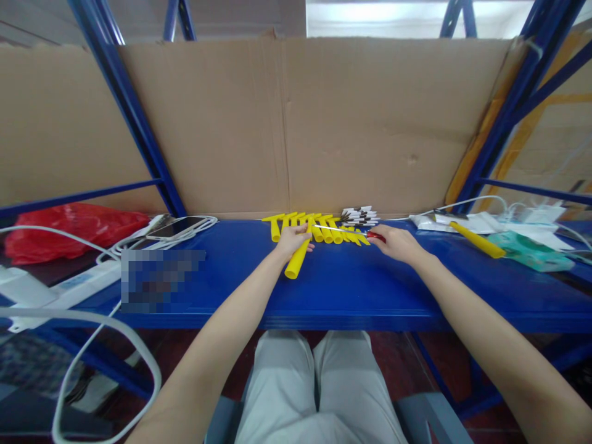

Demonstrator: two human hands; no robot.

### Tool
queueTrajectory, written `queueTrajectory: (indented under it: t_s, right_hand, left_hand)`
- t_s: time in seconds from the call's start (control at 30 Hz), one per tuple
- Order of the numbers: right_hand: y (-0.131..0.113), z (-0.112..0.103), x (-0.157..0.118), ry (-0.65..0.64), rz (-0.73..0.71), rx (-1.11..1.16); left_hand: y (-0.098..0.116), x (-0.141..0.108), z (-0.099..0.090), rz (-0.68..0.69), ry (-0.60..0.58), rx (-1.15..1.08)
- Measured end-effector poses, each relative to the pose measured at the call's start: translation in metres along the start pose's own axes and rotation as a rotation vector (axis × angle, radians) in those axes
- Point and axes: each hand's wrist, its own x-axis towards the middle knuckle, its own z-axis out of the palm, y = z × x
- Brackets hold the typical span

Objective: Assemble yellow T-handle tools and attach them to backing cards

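Note:
My left hand (291,240) is closed around a yellow T-shaped piece (297,262), whose hollow round handle points down toward me. In my right hand (395,243) is a screwdriver (375,235) with a red handle. Its thin metal shaft reaches left to the top of the held piece; whether the tip touches it I cannot tell. Several more yellow T-shaped pieces (328,235) lie in a row just behind my hands. Small flat yellow parts (356,237) rest at the row's right end, with a stack of white-and-black pieces (359,216) behind them.
A cardboard panel (370,123) stands behind the blue table (361,283). To the left are a red plastic bag (74,231), a phone (178,228), cables and a power strip (87,285). Rightward lie a yellow tube (478,240), a green plastic packet (531,251) and white wrappers.

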Motion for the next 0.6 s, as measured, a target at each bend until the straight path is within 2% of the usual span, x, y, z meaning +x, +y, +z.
queueTrajectory:
  t_s: [0.2, 0.4, 0.6]
  right_hand:
    - [-0.0024, 0.0052, 0.0019, 0.044, 0.017, -0.010]
    - [-0.0043, 0.0015, -0.0001, 0.098, -0.012, -0.019]
    - [-0.0057, 0.0027, 0.0005, 0.042, 0.001, 0.007]
  left_hand:
    - [0.0007, 0.0011, 0.0001, -0.033, 0.022, -0.019]
    - [0.0022, -0.0016, 0.0018, -0.014, 0.031, -0.009]
    - [0.0026, -0.0042, 0.0031, 0.022, 0.045, 0.018]
